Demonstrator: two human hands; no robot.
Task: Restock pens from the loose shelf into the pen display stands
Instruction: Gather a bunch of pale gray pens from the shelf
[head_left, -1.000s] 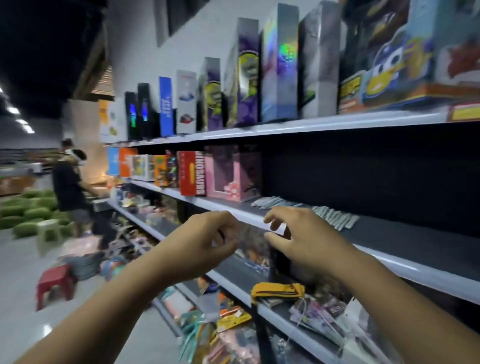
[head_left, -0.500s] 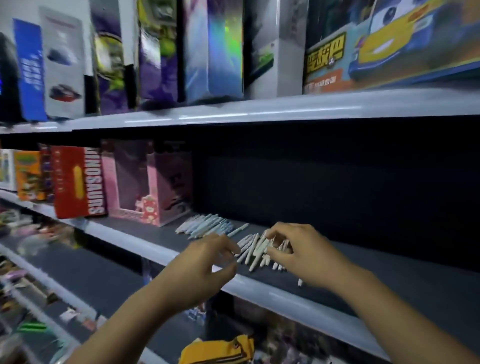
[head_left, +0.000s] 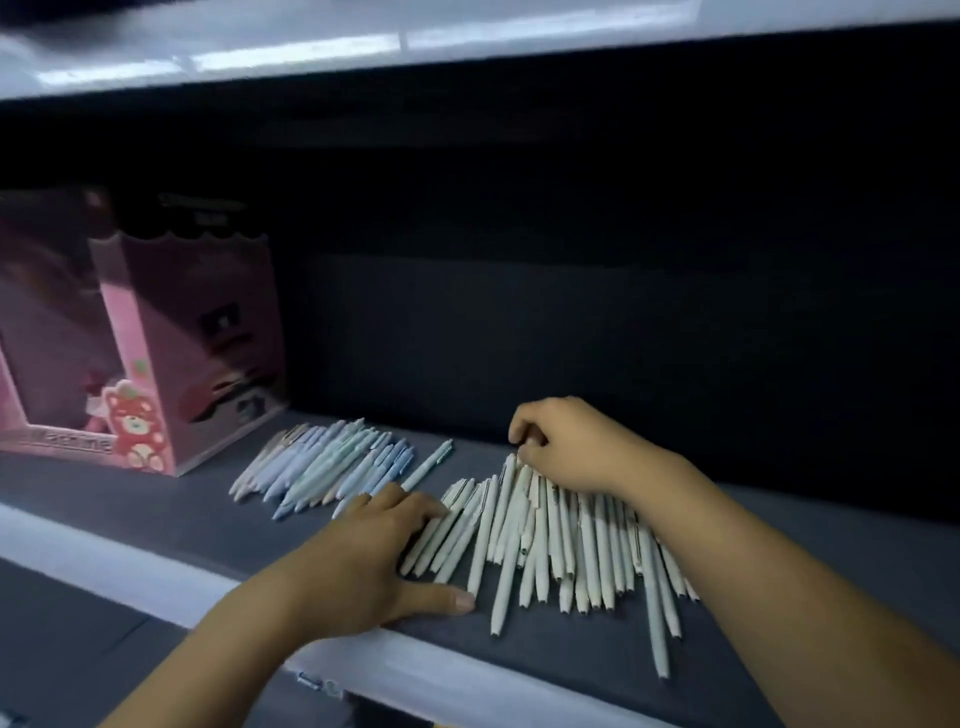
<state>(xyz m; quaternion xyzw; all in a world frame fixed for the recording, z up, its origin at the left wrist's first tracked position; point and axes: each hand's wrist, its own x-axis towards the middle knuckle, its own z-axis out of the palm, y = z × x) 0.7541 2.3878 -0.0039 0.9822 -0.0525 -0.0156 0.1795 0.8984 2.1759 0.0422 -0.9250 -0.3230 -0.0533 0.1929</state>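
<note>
Dark grey shelf carries all stock in view. We see a pink box at its left, then the pastel pens and, beside them, the white pens, both lying loose. No display stand appears, so we judge restocking barely begun. Our left hand lies flat, fingers extended against the white pens. Our right hand curls over their far ends; we cannot tell whether it grips any.

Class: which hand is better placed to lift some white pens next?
Probably the right hand: its fingers curl over the white pens at their far ends; the left hand lies flat beside them.
</note>
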